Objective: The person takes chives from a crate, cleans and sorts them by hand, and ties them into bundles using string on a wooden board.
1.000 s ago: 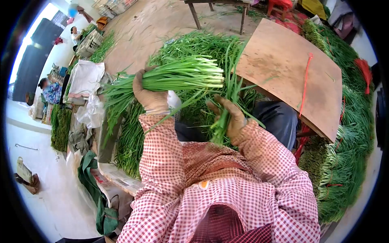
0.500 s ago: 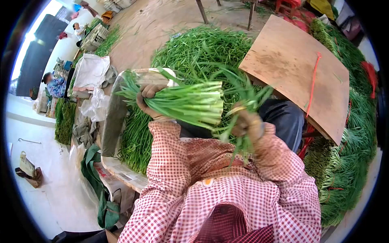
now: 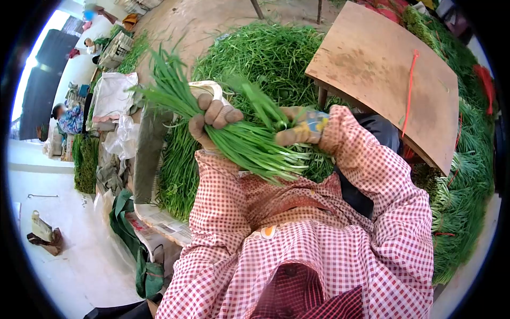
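Note:
My left hand (image 3: 215, 116), in a brown-grey glove, is wrapped round a bunch of garlic chives (image 3: 249, 149). The leaf tips fan out to the upper left and the pale stem ends point to the lower right. My right hand (image 3: 303, 127), also gloved with a blue and yellow patch showing, is closed on a small clump of green leaves (image 3: 261, 106) just right of the bunch. This clump is blurred at its far end. Beneath my left arm, a plastic crate (image 3: 144, 165) holds more long chives (image 3: 180, 181).
A loose heap of greens (image 3: 260, 64) lies ahead on the floor. To the right stands a wooden board (image 3: 382, 74) with a red tie (image 3: 410, 95) on it, and stacked chive bundles (image 3: 470, 175) line that side. Other people (image 3: 71, 118) sit at far left.
The bunch in my left hand has tilted, its leaf tips up and stem ends down. My right hand has moved up and left, closer to the bunch, with leaves in its grip.

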A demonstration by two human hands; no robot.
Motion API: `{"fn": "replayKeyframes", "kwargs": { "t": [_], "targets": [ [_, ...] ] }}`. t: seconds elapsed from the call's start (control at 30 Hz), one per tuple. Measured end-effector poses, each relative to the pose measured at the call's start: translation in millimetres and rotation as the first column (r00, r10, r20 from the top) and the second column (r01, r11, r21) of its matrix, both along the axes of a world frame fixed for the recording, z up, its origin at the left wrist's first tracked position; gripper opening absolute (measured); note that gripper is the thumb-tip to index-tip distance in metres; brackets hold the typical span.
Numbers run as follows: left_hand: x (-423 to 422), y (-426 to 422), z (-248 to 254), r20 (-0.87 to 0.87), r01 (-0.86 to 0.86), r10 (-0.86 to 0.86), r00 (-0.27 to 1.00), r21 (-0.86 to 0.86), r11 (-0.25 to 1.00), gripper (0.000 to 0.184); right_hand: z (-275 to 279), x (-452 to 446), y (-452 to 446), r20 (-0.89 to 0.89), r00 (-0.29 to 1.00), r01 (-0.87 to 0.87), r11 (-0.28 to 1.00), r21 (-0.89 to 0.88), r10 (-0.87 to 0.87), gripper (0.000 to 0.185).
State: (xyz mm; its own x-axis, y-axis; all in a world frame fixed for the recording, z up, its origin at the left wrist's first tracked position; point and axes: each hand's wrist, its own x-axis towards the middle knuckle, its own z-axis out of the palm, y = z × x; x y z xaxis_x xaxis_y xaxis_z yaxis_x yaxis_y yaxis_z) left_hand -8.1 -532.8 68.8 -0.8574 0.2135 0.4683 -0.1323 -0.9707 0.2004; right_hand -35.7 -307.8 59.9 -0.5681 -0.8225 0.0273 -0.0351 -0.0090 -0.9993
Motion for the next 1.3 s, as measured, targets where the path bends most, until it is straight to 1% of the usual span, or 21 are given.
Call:
{"fn": "replayKeyframes", "kwargs": {
  "t": [0.07, 0.1, 0.17, 0.2, 0.27, 0.3, 0.4, 0.47, 0.5, 0.6, 0.67, 0.73, 0.77, 0.8, 0.83, 1.0, 1.07, 1.1, 1.13, 1.2, 1.3],
  "targets": [
    [-0.5, -0.5, -8.8, 0.019, -0.028, 0.029, 0.999, -0.059, 0.998, 0.018, 10.1, 15.3, -13.6, 0.297, 0.953, 0.097, 0.991, -0.093, -0.065, 0.065],
    [-2.0, 1.1, -11.3, 0.096, -0.048, 0.049, 0.994, -0.012, 0.999, 0.02, 7.2, 20.6, -14.6, 0.298, 0.952, 0.098, 0.991, -0.091, -0.066, 0.065],
    [-7.2, -3.4, -20.3, 0.243, -0.159, 0.155, 0.958, -0.001, 0.987, 0.024, -5.0, 26.6, -18.7, 0.619, 0.737, 0.468, 0.866, -0.177, -0.271, 0.049],
    [-7.0, -3.0, -19.8, 0.244, -0.161, 0.157, 0.957, -0.004, 0.987, 0.024, -3.8, 26.0, -20.2, 0.585, 0.69, 0.598, 0.791, -0.129, -0.426, 0.04],
    [-7.0, -0.9, -18.9, 0.442, -0.355, 0.374, 0.815, -0.129, 0.926, 0.023, 1.3, 29.2, -14.3, 0.61, 0.667, 0.651, 0.733, -0.198, -0.427, 0.034],
    [-10.5, -0.3, -19.6, 0.363, -0.414, 0.493, 0.791, -0.276, 0.868, 0.02, -7.7, 30.3, -23.9, 0.651, 0.644, 0.695, 0.664, -0.278, -0.401, 0.039],
    [-15.7, -4.6, -15.6, 0.477, -0.411, 0.452, 0.753, -0.195, 0.89, 0.018, -23.6, 18.0, -20.6, 0.599, 0.681, 0.67, 0.69, -0.275, -0.422, 0.04],
    [-16.8, -8.9, -9.0, 0.459, -0.414, 0.472, 0.752, -0.228, 0.881, 0.016, -39.4, 13.0, -9.9, 0.532, 0.761, 0.59, 0.737, -0.329, -0.372, 0.035],
    [-18.4, -12.2, -7.2, 0.448, -0.434, 0.515, 0.731, -0.276, 0.857, 0.014, -49.6, 16.3, -13.3, 0.607, 0.72, 0.633, 0.676, -0.377, -0.335, 0.037],
    [-19.3, -34.3, -10.9, 0.461, -0.425, 0.509, 0.727, -0.279, 0.861, 0.011, 16.5, 50.6, -5.0, 0.629, 0.525, 0.727, 0.686, 0.018, -0.573, 0.032],
    [-16.9, -44.4, -10.3, 0.489, -0.405, 0.449, 0.748, -0.2, 0.892, 0.011, -9.2, 52.7, 24.1, 0.607, 0.583, 0.69, 0.724, -0.019, -0.54, 0.034],
    [-13.6, -48.0, -9.2, 0.458, -0.451, 0.539, 0.707, -0.295, 0.842, 0.011, 7.7, 44.6, 43.9, 0.485, 0.534, 0.705, 0.681, 0.196, -0.692, 0.037],
    [-16.3, -47.9, -11.5, 0.454, -0.477, 0.586, 0.671, -0.342, 0.81, 0.012, -28.0, 33.3, 55.3, 0.476, 0.663, 0.67, 0.741, -0.033, -0.578, 0.045],
    [-18.4, -45.9, -12.9, 0.446, -0.497, 0.629, 0.637, -0.386, 0.777, 0.012, -15.5, 33.0, 50.9, 0.475, 0.658, 0.676, 0.737, -0.029, -0.584, 0.045],
    [-18.3, -40.5, -9.3, 0.438, -0.448, 0.55, 0.711, -0.32, 0.835, 0.012, 8.7, 34.3, 40.9, 0.345, 0.755, 0.614, 0.786, -0.076, -0.557, 0.049],
    [-30.7, -34.6, -14.1, 0.437, -0.406, 0.527, 0.728, -0.345, 0.846, 0.011, 10.2, 17.2, 15.9, -0.072, 0.947, 0.318, 0.947, 0.046, -0.314, 0.053],
    [-30.1, -38.5, -14.8, 0.419, -0.345, 0.541, 0.729, -0.457, 0.82, 0.011, 19.4, 22.0, 14.4, -0.044, 0.933, 0.359, 0.923, 0.14, -0.357, 0.05],
    [-23.9, -26.9, 0.0, 0.48, -0.326, 0.604, 0.636, -0.543, 0.774, 0.012, 20.7, 23.5, 12.7, -0.022, 0.916, 0.395, 0.888, 0.237, -0.401, 0.047],
    [-21.6, -20.2, 4.4, 0.478, -0.329, 0.609, 0.633, -0.546, 0.77, 0.012, 9.6, 19.9, 13.9, -0.062, 0.913, 0.407, 0.904, 0.133, -0.403, 0.044],
    [-18.7, -12.3, 7.3, 0.463, -0.352, 0.604, 0.648, -0.521, 0.778, 0.01, -3.8, 25.4, 16.3, 0.136, 0.885, 0.455, 0.889, -0.051, -0.445, 0.036],
    [-23.3, -18.5, -1.3, 0.442, -0.337, 0.624, 0.645, -0.568, 0.751, 0.012, -9.4, 23.7, 32.5, 0.052, 0.913, 0.4, 0.913, 0.086, -0.405, 0.027]
  ]
}}
